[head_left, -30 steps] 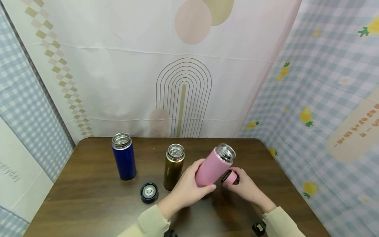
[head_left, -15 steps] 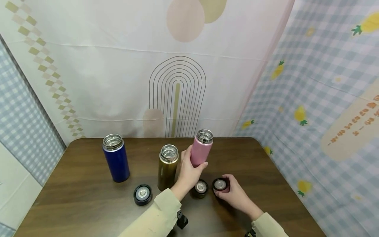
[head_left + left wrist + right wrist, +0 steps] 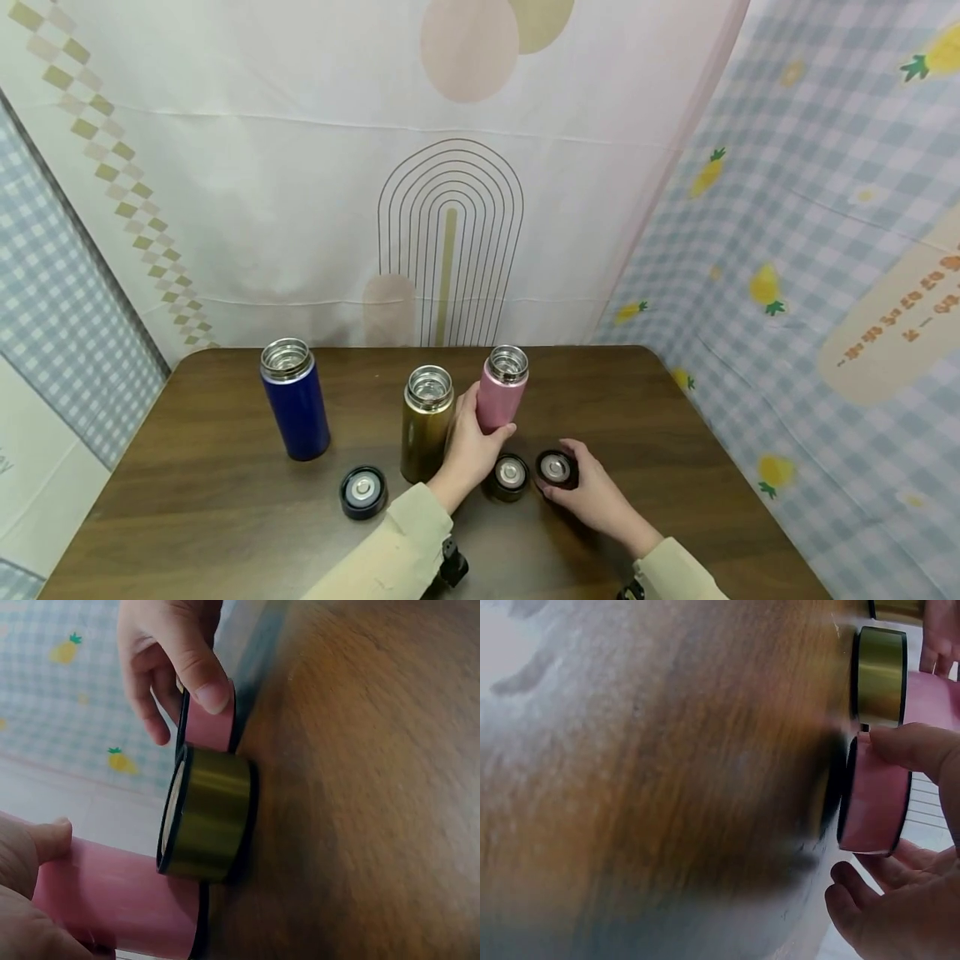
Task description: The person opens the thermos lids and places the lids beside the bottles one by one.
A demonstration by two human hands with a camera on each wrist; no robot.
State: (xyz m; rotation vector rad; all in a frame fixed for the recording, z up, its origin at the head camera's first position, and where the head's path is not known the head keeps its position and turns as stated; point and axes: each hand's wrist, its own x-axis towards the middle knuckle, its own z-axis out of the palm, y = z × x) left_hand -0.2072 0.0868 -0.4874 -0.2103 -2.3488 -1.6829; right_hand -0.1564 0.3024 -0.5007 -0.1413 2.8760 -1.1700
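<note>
My left hand (image 3: 468,446) grips a pink thermos bottle (image 3: 498,405), which stands upright and uncapped at the table, just right of a gold thermos bottle (image 3: 424,437). Its steel mouth faces up. With thumb and fingers around its side, my right hand (image 3: 596,498) holds a pink bottle lid (image 3: 877,795), inner face up, low at the tabletop. Between the two hands sits a gold lid (image 3: 509,477), also turned inner side up. In the left wrist view this gold lid overlaps the base of the pink bottle and part of the pink lid.
An open blue thermos bottle (image 3: 297,412) stands at the left of the brown table (image 3: 225,533). In front of it lies an upturned dark lid (image 3: 363,492). A pale printed cloth (image 3: 315,217) hangs behind the table, and a checked one (image 3: 757,208) hangs at the right.
The pink bottle has gone from tilted in the air to upright, farther back and down to the table. The pink lid has been turned inner face up and lowered to the table.
</note>
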